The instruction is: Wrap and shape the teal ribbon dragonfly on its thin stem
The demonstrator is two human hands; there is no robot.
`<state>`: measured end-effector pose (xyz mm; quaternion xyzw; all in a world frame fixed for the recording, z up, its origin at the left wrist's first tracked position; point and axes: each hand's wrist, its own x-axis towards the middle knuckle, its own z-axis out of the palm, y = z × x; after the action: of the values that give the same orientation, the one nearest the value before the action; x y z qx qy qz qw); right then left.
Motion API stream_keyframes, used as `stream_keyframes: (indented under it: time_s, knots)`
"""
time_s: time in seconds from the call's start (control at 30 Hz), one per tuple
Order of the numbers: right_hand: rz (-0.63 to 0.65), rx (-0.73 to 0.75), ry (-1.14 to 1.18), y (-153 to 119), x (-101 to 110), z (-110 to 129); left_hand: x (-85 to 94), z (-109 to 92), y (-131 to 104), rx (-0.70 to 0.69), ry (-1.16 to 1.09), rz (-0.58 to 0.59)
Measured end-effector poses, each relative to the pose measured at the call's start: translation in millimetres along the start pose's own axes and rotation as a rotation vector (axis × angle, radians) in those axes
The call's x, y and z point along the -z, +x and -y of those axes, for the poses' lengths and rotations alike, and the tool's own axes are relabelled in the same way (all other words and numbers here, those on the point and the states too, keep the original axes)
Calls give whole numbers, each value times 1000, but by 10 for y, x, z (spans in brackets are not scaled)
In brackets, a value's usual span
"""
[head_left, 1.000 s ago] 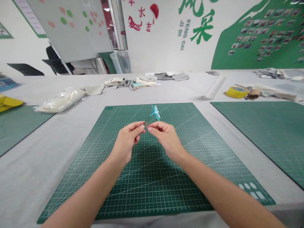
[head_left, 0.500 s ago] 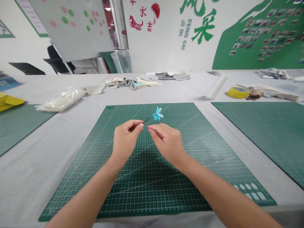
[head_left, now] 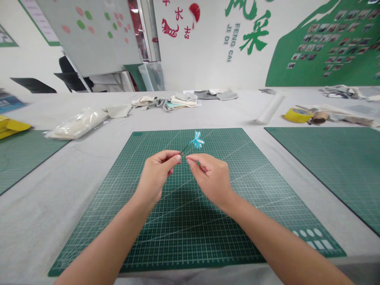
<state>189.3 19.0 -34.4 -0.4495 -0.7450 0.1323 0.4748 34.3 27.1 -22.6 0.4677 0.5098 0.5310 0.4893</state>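
Between the thumb and fingers of my left hand [head_left: 157, 170] is the thin dark stem of a small blue flower [head_left: 197, 140] with pale, bead-like petal centres. Its head points up and to the right, above both hands. My right hand [head_left: 212, 174] is just to the right, thumb and forefinger pinched together close to the stem. Whatever lies in that pinch is too small to make out. Both hands are above a green cutting mat [head_left: 237, 221] with a white grid.
A second cutting mat [head_left: 335, 166] lies to the right, another mat [head_left: 26, 154] to the left. Farther back on the grey-covered table are a plastic bag [head_left: 78, 124], folded cloths [head_left: 184, 99], a white roll [head_left: 270, 109] and yellow tape [head_left: 298, 115].
The blue flower has turned about its stem, so its petals face differently. My left fingers have shifted on the stem, with the lower fingers now showing. My right hand has moved slightly right.
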Motion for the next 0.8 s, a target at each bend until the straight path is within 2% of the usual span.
stream_keyframes:
  time_s: [0.07, 0.13, 0.2, 0.27, 0.33, 0.43, 0.63, 0.8]
  knots:
    - [-2, 6, -16, 6, 10, -3, 7, 0, 6, 57, -37, 16]
    - [7, 32, -54, 9, 16, -12, 18, 9, 12, 41, 15, 12]
    - [27, 79, -121, 7, 15, -24, 31, 18, 13, -79, 172, -23]
    - [36, 141, -207, 4, 8, -35, 41, 22, 3, -257, 399, -77]
    - [21, 213, -288, 4, 1, -39, 44, 20, -19, -419, 622, -124]
    - [-27, 305, -375, 19, 4, -39, 43, 24, -57, -589, 870, -149]
    - [-92, 316, -419, 71, 60, -104, 71, 59, -59, -830, 1140, -99]
    - [-87, 259, -304, 92, 75, -183, 111, 13, -33, -978, 1272, -92]
